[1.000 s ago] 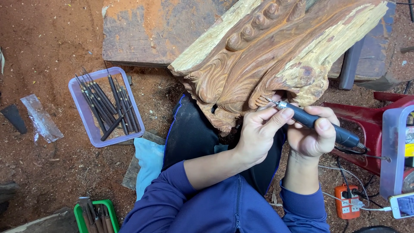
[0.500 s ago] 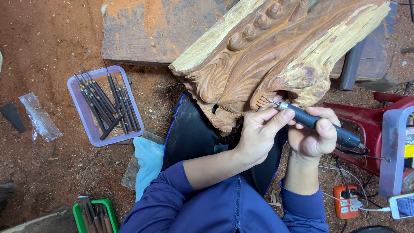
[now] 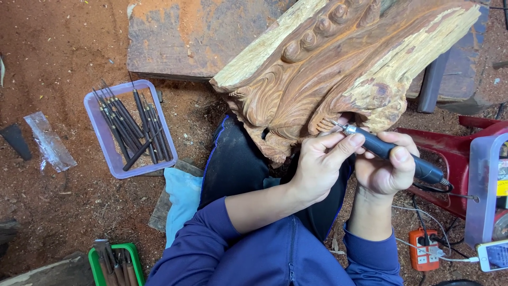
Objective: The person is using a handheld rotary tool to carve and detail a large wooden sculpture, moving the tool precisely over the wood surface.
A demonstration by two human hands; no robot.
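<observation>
A person carves a large reddish-brown carved wooden block (image 3: 338, 69) with a black pen-shaped rotary tool (image 3: 389, 151).

The right hand (image 3: 386, 169) is clenched around the tool; the left hand (image 3: 317, 164) pinches its front, steadying the tip at the block's 6 o'clock edge. Bracing both hands seems key to clean, shallow cuts.

The carved wood (image 3: 338, 69) is brown and tan. The tool (image 3: 394, 154) is black. The tray (image 3: 106, 137) is purple.
</observation>
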